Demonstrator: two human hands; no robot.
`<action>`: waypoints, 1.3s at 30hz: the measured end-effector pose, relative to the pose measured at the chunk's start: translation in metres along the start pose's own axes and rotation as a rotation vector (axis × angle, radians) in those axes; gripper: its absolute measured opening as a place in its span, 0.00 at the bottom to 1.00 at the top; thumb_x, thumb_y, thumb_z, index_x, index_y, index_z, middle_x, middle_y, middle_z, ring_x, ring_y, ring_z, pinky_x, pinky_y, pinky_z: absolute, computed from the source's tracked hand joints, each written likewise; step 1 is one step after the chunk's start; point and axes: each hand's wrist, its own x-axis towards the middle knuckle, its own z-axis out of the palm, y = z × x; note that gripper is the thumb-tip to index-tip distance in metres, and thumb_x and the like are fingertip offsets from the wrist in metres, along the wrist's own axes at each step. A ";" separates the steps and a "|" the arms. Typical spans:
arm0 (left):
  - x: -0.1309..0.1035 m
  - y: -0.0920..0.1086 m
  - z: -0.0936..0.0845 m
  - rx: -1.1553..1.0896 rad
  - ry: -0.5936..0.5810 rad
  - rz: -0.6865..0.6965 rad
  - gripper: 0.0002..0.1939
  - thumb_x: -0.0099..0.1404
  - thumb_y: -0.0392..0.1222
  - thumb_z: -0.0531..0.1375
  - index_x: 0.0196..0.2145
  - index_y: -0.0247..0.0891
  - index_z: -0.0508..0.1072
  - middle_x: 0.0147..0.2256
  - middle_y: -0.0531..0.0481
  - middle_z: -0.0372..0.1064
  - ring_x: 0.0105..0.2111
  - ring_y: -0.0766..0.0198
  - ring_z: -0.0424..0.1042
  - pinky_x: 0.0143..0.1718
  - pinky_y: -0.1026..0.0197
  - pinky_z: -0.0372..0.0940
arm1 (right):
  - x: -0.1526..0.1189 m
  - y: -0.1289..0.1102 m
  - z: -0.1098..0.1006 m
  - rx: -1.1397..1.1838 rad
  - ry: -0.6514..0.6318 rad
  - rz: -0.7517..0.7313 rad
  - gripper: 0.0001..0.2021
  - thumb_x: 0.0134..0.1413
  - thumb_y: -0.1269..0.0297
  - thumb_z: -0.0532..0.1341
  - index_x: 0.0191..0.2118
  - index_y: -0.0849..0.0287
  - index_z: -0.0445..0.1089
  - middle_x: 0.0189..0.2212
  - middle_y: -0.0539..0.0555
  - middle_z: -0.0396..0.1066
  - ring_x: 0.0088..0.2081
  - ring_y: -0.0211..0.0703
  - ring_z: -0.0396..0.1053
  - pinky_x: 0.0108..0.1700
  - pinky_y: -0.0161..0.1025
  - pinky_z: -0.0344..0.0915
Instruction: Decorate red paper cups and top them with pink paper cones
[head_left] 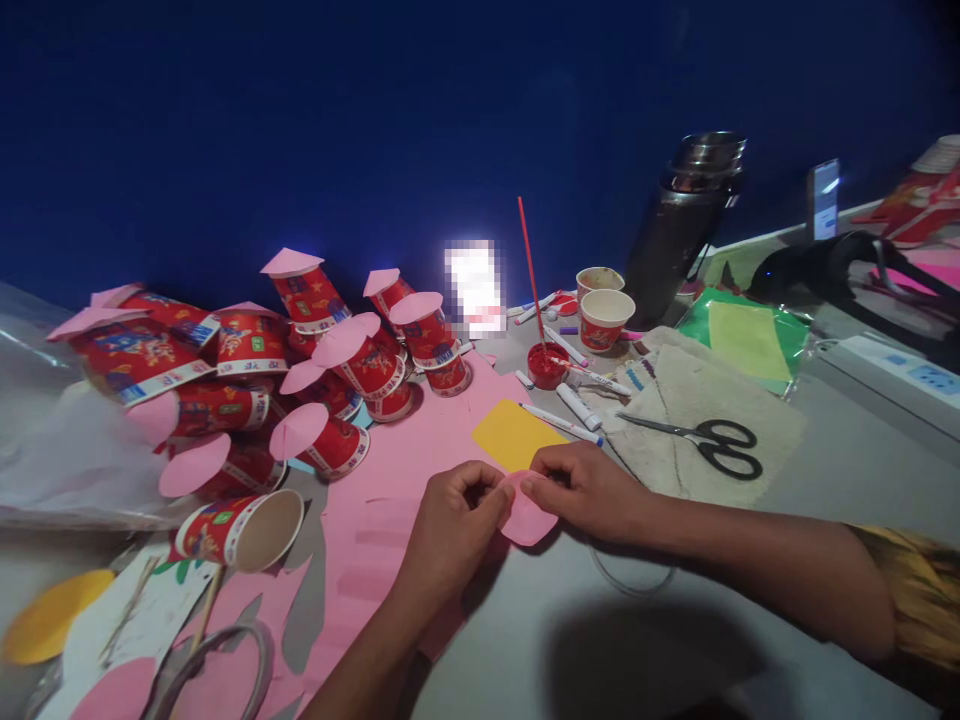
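Note:
A pink paper circle (531, 518) is held up over the table between both hands. My left hand (459, 520) pinches its left edge between thumb and fingers. On the upper right edge, my right hand (581, 488) pinches the same circle, its thumb close to the left one. Behind the hands lies a yellow paper piece (517, 435), and under the left hand's side spreads a large pink sheet (420, 440). A white marker with a blue cap (561, 422) rests across the yellow paper's edge.
Red paper cups with pink tops (300, 300) crowd the left. Scissors (705, 435) lie on a cloth (664, 400). Beyond are a red paint pot (547, 368) with a stick, two cups (604, 318) and a dark flask (686, 220). Grey scissor handles (259, 650) show lower left.

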 end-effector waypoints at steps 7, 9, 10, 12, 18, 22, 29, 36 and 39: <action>0.001 0.001 0.002 0.019 -0.030 0.009 0.13 0.61 0.49 0.64 0.26 0.35 0.75 0.25 0.53 0.69 0.27 0.66 0.62 0.28 0.65 0.57 | 0.000 -0.004 -0.001 0.092 -0.015 0.051 0.13 0.54 0.60 0.59 0.22 0.57 0.61 0.19 0.45 0.59 0.24 0.35 0.56 0.26 0.35 0.49; 0.001 0.002 0.002 0.015 -0.031 -0.008 0.15 0.60 0.51 0.64 0.25 0.35 0.74 0.23 0.54 0.66 0.25 0.67 0.60 0.27 0.65 0.55 | 0.000 -0.004 -0.001 0.095 -0.015 0.055 0.14 0.55 0.59 0.59 0.22 0.58 0.62 0.19 0.45 0.59 0.24 0.35 0.56 0.26 0.35 0.49; 0.001 0.002 0.002 0.011 -0.029 -0.016 0.16 0.60 0.51 0.64 0.24 0.35 0.74 0.23 0.54 0.65 0.25 0.68 0.59 0.26 0.65 0.55 | 0.000 -0.004 -0.001 0.089 -0.015 0.052 0.14 0.55 0.59 0.59 0.22 0.58 0.62 0.19 0.45 0.59 0.24 0.35 0.56 0.26 0.35 0.49; 0.001 0.002 0.001 0.007 -0.018 -0.033 0.16 0.59 0.51 0.65 0.24 0.35 0.74 0.22 0.54 0.64 0.24 0.68 0.57 0.25 0.65 0.53 | 0.001 -0.004 -0.001 0.067 -0.017 0.042 0.14 0.55 0.59 0.59 0.22 0.58 0.62 0.19 0.45 0.58 0.24 0.35 0.55 0.26 0.35 0.48; 0.001 -0.001 0.001 -0.030 0.005 -0.069 0.14 0.56 0.49 0.66 0.24 0.35 0.74 0.22 0.54 0.64 0.23 0.69 0.57 0.25 0.65 0.53 | 0.002 -0.006 -0.003 0.040 -0.029 0.025 0.12 0.54 0.63 0.60 0.22 0.59 0.63 0.19 0.45 0.58 0.24 0.34 0.55 0.27 0.36 0.46; 0.002 0.000 0.002 -0.025 0.008 -0.081 0.14 0.56 0.49 0.65 0.23 0.35 0.73 0.22 0.54 0.65 0.24 0.68 0.57 0.25 0.65 0.53 | 0.002 -0.005 -0.003 0.034 -0.020 0.028 0.11 0.53 0.64 0.60 0.22 0.59 0.63 0.20 0.45 0.59 0.24 0.34 0.55 0.27 0.36 0.46; 0.000 0.005 0.001 0.010 0.009 -0.080 0.14 0.55 0.49 0.65 0.23 0.35 0.73 0.21 0.54 0.64 0.24 0.68 0.57 0.25 0.65 0.52 | 0.002 -0.004 -0.002 0.028 -0.020 0.038 0.11 0.54 0.63 0.60 0.23 0.59 0.65 0.20 0.45 0.60 0.24 0.34 0.56 0.27 0.36 0.47; 0.000 0.006 0.000 0.017 -0.003 -0.072 0.14 0.56 0.50 0.65 0.24 0.34 0.74 0.22 0.54 0.64 0.24 0.68 0.56 0.25 0.65 0.53 | 0.002 -0.004 -0.002 0.066 -0.021 0.060 0.12 0.54 0.62 0.60 0.22 0.58 0.62 0.20 0.45 0.59 0.24 0.35 0.56 0.26 0.35 0.47; 0.001 0.004 0.001 0.011 0.000 -0.067 0.14 0.57 0.49 0.64 0.24 0.35 0.74 0.22 0.55 0.63 0.24 0.69 0.56 0.25 0.65 0.52 | 0.002 -0.004 -0.001 0.089 -0.018 0.073 0.12 0.54 0.61 0.60 0.23 0.58 0.63 0.20 0.45 0.60 0.25 0.35 0.56 0.26 0.35 0.48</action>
